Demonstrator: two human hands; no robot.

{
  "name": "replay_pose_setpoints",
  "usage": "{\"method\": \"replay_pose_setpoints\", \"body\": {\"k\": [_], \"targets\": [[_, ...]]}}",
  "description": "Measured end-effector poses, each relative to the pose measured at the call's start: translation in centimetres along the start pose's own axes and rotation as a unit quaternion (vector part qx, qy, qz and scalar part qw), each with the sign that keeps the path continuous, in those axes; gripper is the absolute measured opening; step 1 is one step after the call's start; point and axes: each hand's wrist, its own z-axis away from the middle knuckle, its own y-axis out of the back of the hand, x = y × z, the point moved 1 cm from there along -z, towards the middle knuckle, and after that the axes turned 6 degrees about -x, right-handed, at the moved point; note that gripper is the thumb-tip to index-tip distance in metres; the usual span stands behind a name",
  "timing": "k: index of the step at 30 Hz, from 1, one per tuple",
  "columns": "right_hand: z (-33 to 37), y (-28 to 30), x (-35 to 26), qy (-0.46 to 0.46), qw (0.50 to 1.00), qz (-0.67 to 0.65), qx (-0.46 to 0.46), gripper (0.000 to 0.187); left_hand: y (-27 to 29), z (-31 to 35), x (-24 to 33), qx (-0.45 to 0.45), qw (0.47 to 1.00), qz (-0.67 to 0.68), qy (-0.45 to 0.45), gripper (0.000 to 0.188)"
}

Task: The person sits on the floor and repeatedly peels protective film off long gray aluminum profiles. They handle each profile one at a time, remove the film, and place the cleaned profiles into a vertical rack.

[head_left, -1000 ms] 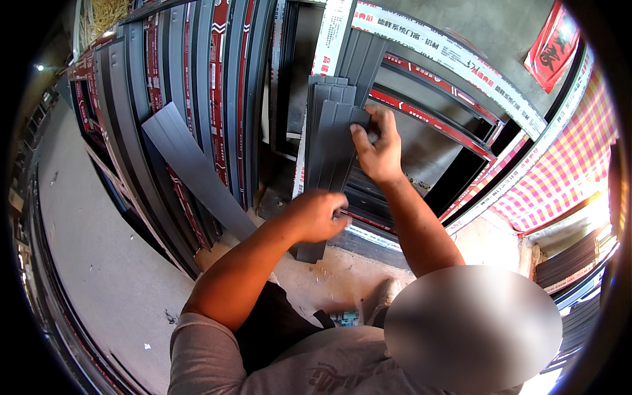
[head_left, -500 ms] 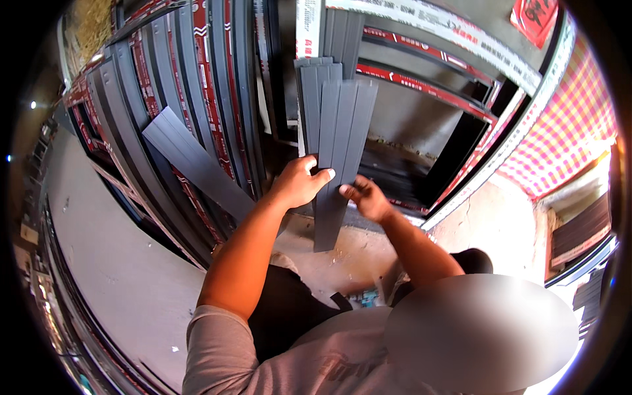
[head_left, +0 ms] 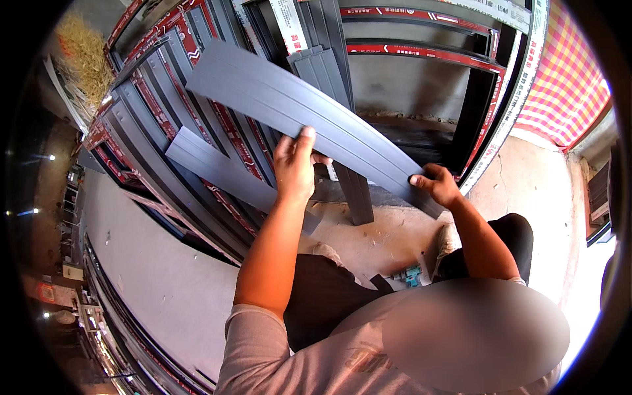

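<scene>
Two hands hold a long grey strip slantwise in front of stacked frames.

The strip [head_left: 309,112] runs from upper left down to lower right. The left hand [head_left: 294,168] has its grip closed on the strip near the middle, fingers over its lower edge. The right hand [head_left: 438,185] pinches the strip's lower end. A second grey strip [head_left: 217,172] leans on the dark frames [head_left: 158,131] behind. More strips [head_left: 329,72] stand upright on the concrete floor [head_left: 375,237].

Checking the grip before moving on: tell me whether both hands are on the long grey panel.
Yes: the left hand grips the grey panel mid-length, and the right hand holds its lower end.
</scene>
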Motion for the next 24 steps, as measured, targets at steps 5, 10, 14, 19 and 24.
{"method": "replay_pose_setpoints", "body": {"k": [5, 10, 14, 19, 24], "targets": [[1.9, 0.0, -1.4, 0.058, 0.998, -0.002, 0.029, 0.052, -1.0, 0.4, 1.4, 0.113, 0.992, 0.055, 0.022, 0.048], [3.9, -0.4, -3.7, 0.084, 0.995, -0.042, 0.041, 0.049, -4.2, 2.8, -0.7, -0.001, 0.987, -0.151, 0.061, 0.035], [3.7, 0.7, -5.2, 0.117, 0.991, -0.051, 0.028, 0.049, -4.7, 3.9, -2.5, -0.215, 0.961, -0.144, 0.092, 0.028], [4.4, 2.9, -4.1, 0.095, 0.995, 0.016, 0.009, 0.047, 0.2, 0.9, 1.0, -0.009, 1.000, -0.028, 0.006, 0.040], [5.1, 7.1, -2.2, 0.046, 0.995, 0.074, 0.046, 0.042, 1.4, 0.7, 1.9, 0.049, 0.997, 0.019, -0.063, 0.044]]}}
